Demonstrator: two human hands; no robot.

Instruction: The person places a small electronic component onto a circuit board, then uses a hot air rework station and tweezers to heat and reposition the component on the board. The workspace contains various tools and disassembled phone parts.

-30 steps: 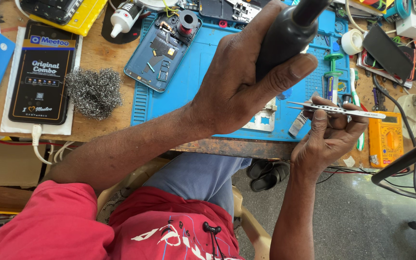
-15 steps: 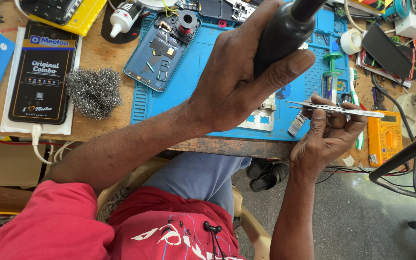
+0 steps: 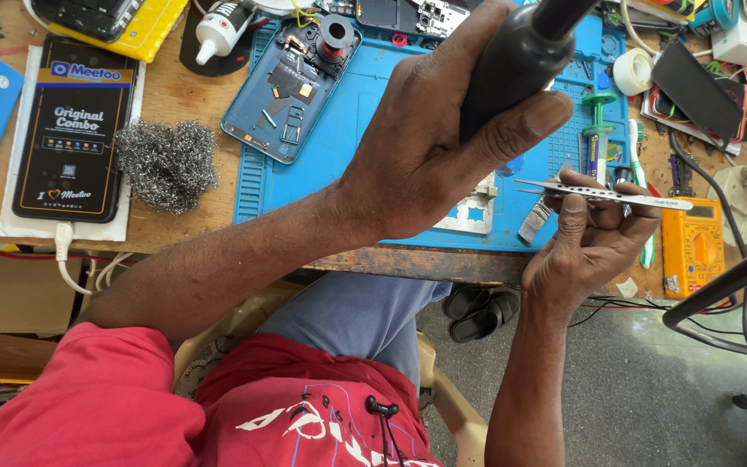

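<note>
The left hand [image 3: 443, 147] is closed tight around a thick black tool handle [image 3: 520, 60]; its upper end is cut off by the top edge. The right hand [image 3: 594, 238], just beside it, pinches thin metal tweezers [image 3: 603, 195] between the fingers. A small white board [image 3: 470, 214] lies under the left hand on the blue mat [image 3: 365, 147], mostly hidden by the palm.
</note>
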